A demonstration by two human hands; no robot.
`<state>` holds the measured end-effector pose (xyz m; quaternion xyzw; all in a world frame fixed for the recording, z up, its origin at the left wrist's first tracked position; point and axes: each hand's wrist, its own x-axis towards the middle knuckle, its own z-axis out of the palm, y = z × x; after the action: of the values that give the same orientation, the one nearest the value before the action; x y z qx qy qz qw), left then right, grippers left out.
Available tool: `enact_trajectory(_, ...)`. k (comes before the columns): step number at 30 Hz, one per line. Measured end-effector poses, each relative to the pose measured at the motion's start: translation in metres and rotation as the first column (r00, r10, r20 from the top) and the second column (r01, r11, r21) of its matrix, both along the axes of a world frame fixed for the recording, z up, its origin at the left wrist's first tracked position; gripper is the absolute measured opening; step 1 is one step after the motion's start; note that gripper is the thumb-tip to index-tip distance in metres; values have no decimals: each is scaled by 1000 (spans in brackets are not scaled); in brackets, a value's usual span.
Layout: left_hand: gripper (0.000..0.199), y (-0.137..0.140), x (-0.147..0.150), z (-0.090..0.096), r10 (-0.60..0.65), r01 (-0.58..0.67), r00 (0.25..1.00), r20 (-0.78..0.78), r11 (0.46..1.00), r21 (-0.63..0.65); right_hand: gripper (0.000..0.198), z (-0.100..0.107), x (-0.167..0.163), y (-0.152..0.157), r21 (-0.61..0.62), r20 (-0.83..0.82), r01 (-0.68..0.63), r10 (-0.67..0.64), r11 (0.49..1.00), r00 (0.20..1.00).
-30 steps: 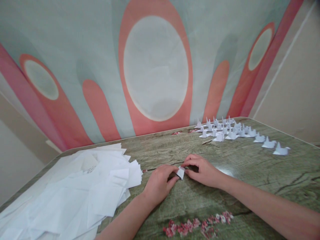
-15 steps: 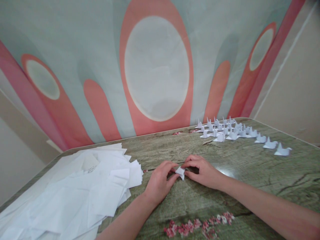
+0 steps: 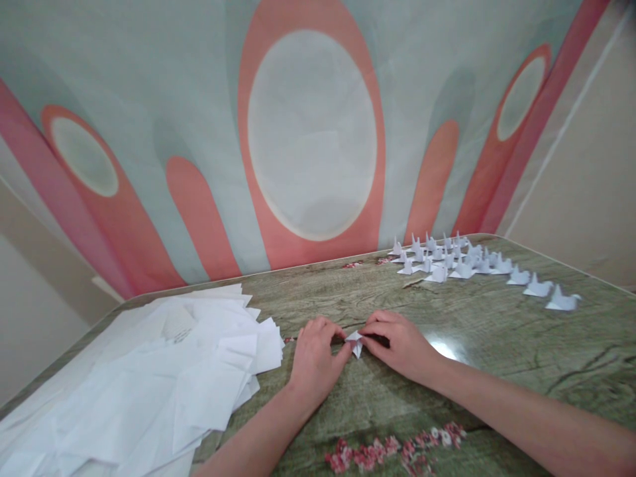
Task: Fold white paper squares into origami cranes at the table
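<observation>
White folded paper piece (image 3: 356,343) sits mid-frame on the tabletop (image 3: 497,344), pinched from both sides by left hand (image 3: 314,358) and right hand (image 3: 397,341), steadying it for creasing; loose sheets (image 3: 149,377) lower left.

No legible text, label, brand, number or sign appears in the view. The loose white paper sheets (image 3: 149,377) show no readable print. The backdrop (image 3: 308,132) carries only coloured oval shapes, and the tabletop (image 3: 497,371) only a floral motif.
</observation>
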<state>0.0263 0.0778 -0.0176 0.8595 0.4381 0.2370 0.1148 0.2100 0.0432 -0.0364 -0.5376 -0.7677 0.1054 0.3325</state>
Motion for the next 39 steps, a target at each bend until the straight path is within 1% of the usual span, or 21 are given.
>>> enact_trajectory(4, 10, -1, 0, 1, -14, 14, 1000, -20, 1000, -11, 12, 2, -1, 0, 2, 1, 17, -17, 1000, 1000)
enact_trajectory(12, 13, -1, 1, 4, -85, 87, 996, 37, 994, -61, 10, 2, -2, 2, -13, 26, 53, -53, 998, 998)
enact_trajectory(16, 9, -2, -2, 4, -148, 150, 988, 43, 986, -69, 12, 2, -1, 1, -27, 28, 43, -42, 999, 999)
enact_trajectory(19, 11, -2, -5, 6, -175, 178, 984, 40, 981, -75, 12, 3, 0, 1, -28, 31, 33, -32, 999, 999)
enact_trajectory(26, 12, 7, -9, 10, -264, 274, 961, 84, 952, -136, 12, 2, 3, 2, -31, 53, 9, -8, 999, 999)
enact_trajectory(32, 25, 9, -9, 4, -313, 332, 941, 128, 928, -170, 14, 0, 2, 3, -49, 44, -13, 15, 999, 999)
enact_trajectory(35, 27, 8, -10, 3, -327, 346, 937, 126, 921, -180, 11, 0, 0, 2, -58, 9, 26, -25, 998, 1000)
enact_trajectory(39, 27, 5, -9, 6, -328, 345, 936, 128, 927, -148, 6, 0, -1, 2, -80, -9, 113, -114, 990, 993)
